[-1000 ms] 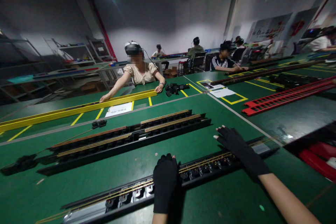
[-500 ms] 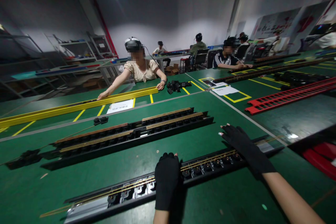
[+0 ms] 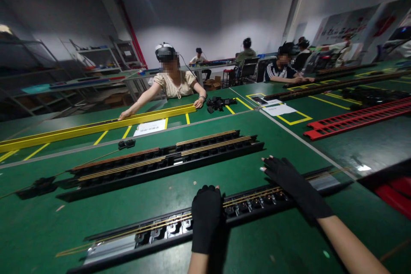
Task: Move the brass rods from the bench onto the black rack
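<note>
A long black rail (image 3: 160,233) with brass strips and sockets lies across the green table (image 3: 224,171) just in front of me. My left hand (image 3: 206,218), in a black glove, rests on top of the rail near its middle, fingers curled over its far edge. My right hand (image 3: 287,177), also gloved with bare fingertips, lies flat across the rail further right, fingers stretched out and spread past its far side. A second black rail (image 3: 167,160) of the same kind lies parallel beyond, untouched.
A small black part (image 3: 126,144) sits behind the far rail. Across the table a person with a headset (image 3: 170,78) touches a long yellow rail (image 3: 96,126). Red rails (image 3: 356,117) lie at the right, a red object (image 3: 396,192) at the right edge. More people sit further back.
Both hands stay on the near rail. My right hand has shifted slightly along it; the view has drifted a little to the left.
</note>
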`<state>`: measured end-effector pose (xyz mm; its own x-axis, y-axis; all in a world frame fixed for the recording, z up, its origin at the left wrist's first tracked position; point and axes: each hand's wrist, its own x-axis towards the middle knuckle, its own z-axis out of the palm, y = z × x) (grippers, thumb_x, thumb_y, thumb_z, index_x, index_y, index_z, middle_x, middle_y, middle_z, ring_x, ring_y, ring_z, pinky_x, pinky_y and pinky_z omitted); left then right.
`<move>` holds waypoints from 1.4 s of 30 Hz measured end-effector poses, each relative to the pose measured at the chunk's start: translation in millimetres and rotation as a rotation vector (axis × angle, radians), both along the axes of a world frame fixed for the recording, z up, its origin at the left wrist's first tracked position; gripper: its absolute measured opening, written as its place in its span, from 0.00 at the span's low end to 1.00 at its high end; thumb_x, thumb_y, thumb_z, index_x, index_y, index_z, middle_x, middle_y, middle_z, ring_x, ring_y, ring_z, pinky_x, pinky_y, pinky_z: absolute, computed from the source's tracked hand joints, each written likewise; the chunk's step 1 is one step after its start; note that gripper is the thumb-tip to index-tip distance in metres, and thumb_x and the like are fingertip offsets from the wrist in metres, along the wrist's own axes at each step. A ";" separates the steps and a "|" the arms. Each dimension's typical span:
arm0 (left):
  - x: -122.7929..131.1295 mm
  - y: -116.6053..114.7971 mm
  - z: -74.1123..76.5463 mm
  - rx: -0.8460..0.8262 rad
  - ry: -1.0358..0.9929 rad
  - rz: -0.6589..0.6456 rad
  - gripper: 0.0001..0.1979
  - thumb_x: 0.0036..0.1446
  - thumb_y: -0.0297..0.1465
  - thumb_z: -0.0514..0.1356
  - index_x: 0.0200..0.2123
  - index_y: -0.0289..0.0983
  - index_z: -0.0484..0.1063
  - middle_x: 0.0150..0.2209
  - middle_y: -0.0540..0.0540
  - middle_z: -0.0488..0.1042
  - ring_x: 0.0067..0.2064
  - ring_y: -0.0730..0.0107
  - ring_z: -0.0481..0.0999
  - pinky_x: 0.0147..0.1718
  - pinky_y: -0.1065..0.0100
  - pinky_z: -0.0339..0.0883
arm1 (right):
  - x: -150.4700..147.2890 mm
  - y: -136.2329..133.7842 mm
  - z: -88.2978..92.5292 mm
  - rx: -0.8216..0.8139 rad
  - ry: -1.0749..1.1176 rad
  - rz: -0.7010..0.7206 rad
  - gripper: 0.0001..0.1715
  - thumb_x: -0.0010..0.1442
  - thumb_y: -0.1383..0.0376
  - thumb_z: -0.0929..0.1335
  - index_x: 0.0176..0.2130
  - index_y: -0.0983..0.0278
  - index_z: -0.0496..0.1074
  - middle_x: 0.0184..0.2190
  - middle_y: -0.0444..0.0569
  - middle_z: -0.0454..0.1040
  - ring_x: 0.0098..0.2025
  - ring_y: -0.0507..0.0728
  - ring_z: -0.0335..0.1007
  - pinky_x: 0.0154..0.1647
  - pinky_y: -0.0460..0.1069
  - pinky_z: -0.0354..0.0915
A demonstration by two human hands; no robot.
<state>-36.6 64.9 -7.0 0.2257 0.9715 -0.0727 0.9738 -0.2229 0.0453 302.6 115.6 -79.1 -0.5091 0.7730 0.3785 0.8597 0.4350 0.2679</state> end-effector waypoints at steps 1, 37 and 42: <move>0.0 -0.9 0.6 0.009 -0.003 -0.002 0.20 0.69 0.28 0.43 0.45 0.36 0.76 0.41 0.39 0.78 0.44 0.56 0.78 0.42 0.58 0.73 | -0.3 0.2 1.0 0.007 -0.013 0.002 0.28 0.64 0.75 0.60 0.56 0.53 0.72 0.62 0.52 0.69 0.65 0.62 0.60 0.62 0.67 0.56; 1.7 3.0 1.7 -0.046 0.019 0.037 0.20 0.69 0.28 0.43 0.47 0.37 0.75 0.42 0.39 0.78 0.45 0.57 0.78 0.42 0.59 0.72 | -139.6 -5.0 36.0 -0.131 0.256 0.095 0.18 0.70 0.60 0.62 0.54 0.65 0.72 0.51 0.56 0.77 0.55 0.63 0.70 0.62 0.63 0.58; 1.7 2.3 1.8 -0.058 0.017 0.027 0.18 0.68 0.28 0.45 0.47 0.37 0.75 0.43 0.38 0.77 0.45 0.57 0.78 0.42 0.60 0.71 | -150.9 -9.0 26.6 -0.113 0.271 0.127 0.17 0.70 0.63 0.61 0.51 0.66 0.73 0.49 0.57 0.77 0.54 0.64 0.71 0.60 0.63 0.60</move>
